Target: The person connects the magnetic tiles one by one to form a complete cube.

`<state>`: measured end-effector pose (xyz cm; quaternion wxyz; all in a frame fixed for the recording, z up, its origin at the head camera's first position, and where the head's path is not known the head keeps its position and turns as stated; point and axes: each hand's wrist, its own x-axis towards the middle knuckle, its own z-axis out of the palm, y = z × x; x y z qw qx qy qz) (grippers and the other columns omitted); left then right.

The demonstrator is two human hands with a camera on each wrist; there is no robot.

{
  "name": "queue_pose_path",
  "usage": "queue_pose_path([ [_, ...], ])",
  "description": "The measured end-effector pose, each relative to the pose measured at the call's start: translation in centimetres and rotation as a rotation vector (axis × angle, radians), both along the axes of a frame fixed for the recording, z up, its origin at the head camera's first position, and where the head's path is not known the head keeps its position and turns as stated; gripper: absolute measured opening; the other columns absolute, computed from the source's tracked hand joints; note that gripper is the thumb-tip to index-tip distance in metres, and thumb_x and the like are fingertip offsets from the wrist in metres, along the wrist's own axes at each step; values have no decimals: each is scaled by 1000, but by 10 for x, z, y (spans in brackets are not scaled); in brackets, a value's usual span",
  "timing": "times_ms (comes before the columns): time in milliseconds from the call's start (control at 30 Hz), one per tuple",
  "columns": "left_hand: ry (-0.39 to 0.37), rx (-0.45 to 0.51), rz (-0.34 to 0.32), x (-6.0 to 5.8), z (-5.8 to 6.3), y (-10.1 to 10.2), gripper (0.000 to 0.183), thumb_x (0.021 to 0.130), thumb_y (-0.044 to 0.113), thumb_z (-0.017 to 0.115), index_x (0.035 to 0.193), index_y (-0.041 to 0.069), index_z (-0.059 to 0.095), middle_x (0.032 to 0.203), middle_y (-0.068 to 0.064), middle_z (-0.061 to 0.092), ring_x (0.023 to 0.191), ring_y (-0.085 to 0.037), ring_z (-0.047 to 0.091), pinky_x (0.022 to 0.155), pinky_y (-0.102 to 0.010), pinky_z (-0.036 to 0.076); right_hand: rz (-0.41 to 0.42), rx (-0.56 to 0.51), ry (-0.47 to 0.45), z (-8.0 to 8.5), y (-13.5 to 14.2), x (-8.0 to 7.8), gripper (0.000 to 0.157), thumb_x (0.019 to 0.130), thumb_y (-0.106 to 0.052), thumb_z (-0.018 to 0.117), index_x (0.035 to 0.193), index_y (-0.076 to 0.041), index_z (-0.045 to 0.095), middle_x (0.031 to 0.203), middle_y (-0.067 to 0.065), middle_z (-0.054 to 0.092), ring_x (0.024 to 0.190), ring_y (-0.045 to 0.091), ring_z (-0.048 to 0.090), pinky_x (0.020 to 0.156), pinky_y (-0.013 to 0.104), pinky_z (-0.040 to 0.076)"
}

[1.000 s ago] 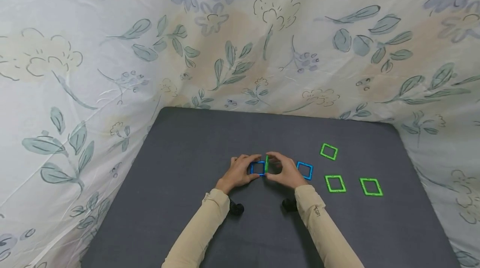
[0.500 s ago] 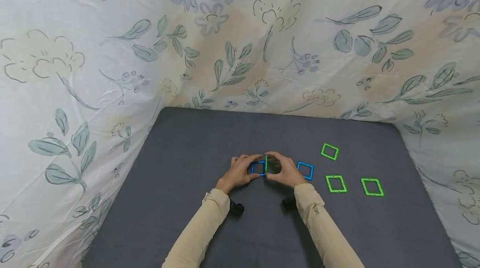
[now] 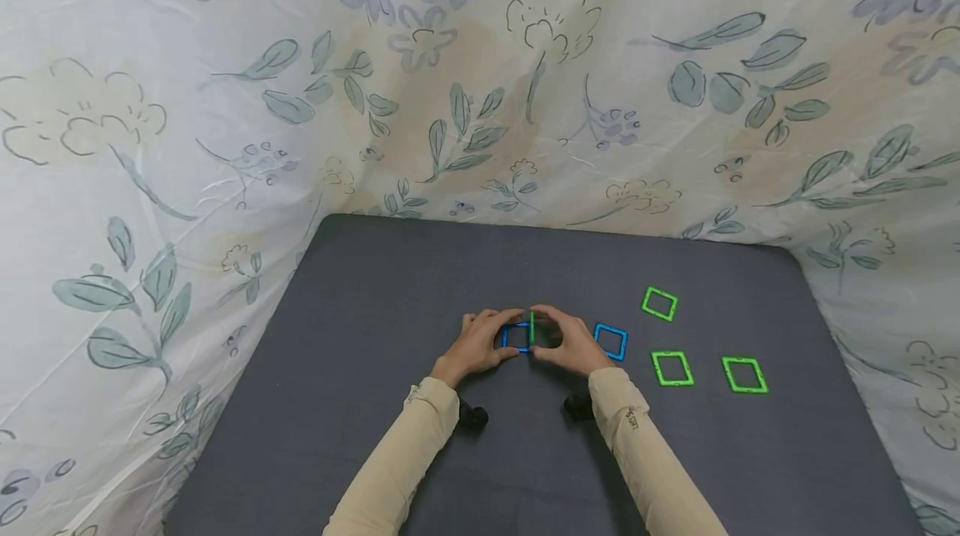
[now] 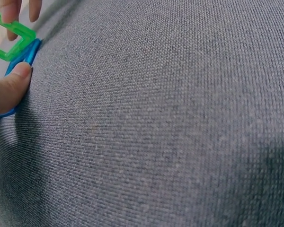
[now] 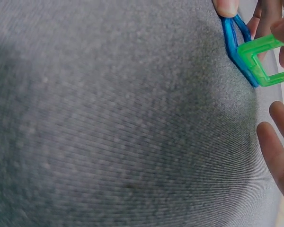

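A blue square frame tile [image 3: 504, 338] lies flat on the dark table, and my left hand [image 3: 477, 344] holds it between thumb and fingers at its near and far edges. Along its right edge a green square frame tile [image 3: 532, 328] stands upright, seen nearly edge-on from the head. My right hand [image 3: 566, 343] pinches that green tile at its near and far sides. In the left wrist view, the left thumb [image 4: 20, 75] presses on the blue tile [image 4: 34, 51], and the green tile [image 4: 26, 40] meets its edge. The right wrist view shows the green tile [image 5: 255, 64] standing against the blue one [image 5: 232, 45].
Right of my right hand lies another blue square tile [image 3: 622, 343]. Farther right, three green square tiles lie flat: one at the back [image 3: 660, 303], one nearer [image 3: 672, 368] and one rightmost [image 3: 744, 375]. A floral cloth [image 3: 480, 102] hangs behind the table [image 3: 390, 286].
Both hands keep their places. The upright green tile has shifted very slightly left against the blue tile and appears more nearly edge-on.
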<state>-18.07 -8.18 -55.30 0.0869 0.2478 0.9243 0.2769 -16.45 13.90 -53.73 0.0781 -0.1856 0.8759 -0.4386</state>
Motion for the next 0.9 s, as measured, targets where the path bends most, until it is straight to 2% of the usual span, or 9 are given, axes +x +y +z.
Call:
queue_pose_path([
  [200,-10,-25,-16,-3,4,0,72,91,34,79,154,26,45,142,3,63,129,-23,56,101,-44,33,-13,20,29,-2,0,0,67,86,-6,81,147,-6,52,124,20,64,112,36,65,89,48,58],
  [367,-8,-58,-73,-10,11,-3,75,90,38,79,155,25,44,143,0,62,124,-23,57,95,-42,32,-16,2,5,1,-1,1,67,86,-6,81,147,-8,53,112,15,69,103,30,68,87,48,58],
  [467,-5,-87,-115,-21,18,-4,68,91,38,78,151,21,51,142,-2,62,123,-24,57,93,-42,35,-7,2,10,2,-1,0,66,87,-6,81,146,-7,53,106,13,70,97,26,69,85,46,58],
  [567,-20,-110,-167,-37,26,-3,53,93,32,77,142,17,62,132,-4,66,117,-23,61,95,-42,42,3,-1,28,2,-1,-1,66,86,-6,81,146,-6,53,102,11,69,93,23,68,82,42,58],
  [700,-63,-135,-265,-57,34,3,40,94,23,77,131,14,69,121,-4,69,106,-18,64,93,-36,52,13,-20,37,0,1,-1,66,85,-5,81,145,-5,54,99,10,70,90,22,69,79,40,59],
  [800,-98,-154,-340,-70,39,13,36,94,19,76,128,13,71,120,-4,70,105,-16,65,93,-32,53,19,-32,38,-1,2,-1,66,85,-5,81,146,-5,53,98,9,70,89,21,69,79,38,59],
  [900,-144,-174,-388,-77,41,23,32,93,16,77,125,13,72,119,-4,71,107,-16,66,94,-30,53,26,-38,38,-1,2,0,68,86,-5,81,147,-5,52,97,9,71,89,21,69,78,37,58],
])
